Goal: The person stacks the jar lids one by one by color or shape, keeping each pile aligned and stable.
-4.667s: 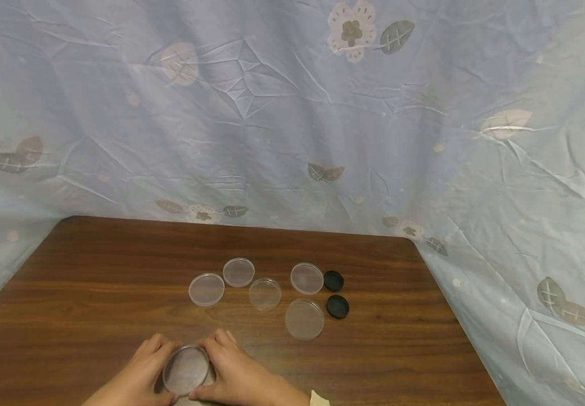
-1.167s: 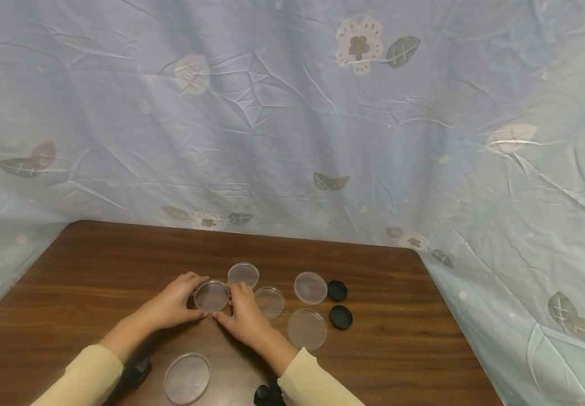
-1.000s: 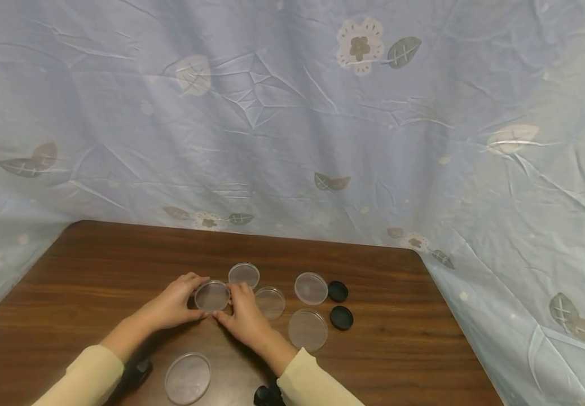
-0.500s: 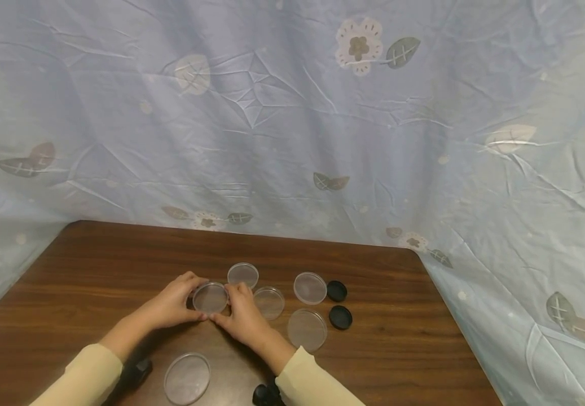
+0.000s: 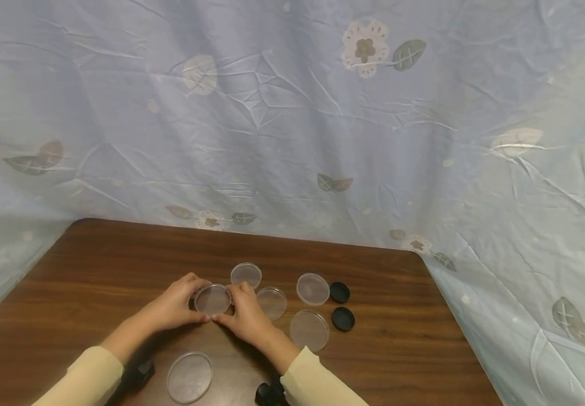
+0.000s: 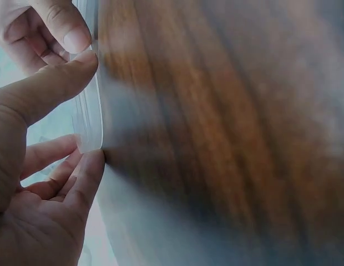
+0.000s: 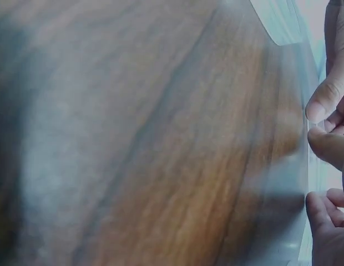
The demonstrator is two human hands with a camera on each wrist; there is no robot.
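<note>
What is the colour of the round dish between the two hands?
The dish is clear and colourless; it shows best in the head view.

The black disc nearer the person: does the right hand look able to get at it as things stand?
Probably yes, once free: the right hand has its grip on a clear dish. Only two low clear discs lie between it and the black disc, which nothing covers.

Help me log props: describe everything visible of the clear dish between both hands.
The clear round dish is shallow and plastic-looking, with a thin rim. It lies roughly level, on or just above the wood-grain table (unclear which), beyond another clear dish, pinched from opposite sides by the left hand and the right hand.
</note>
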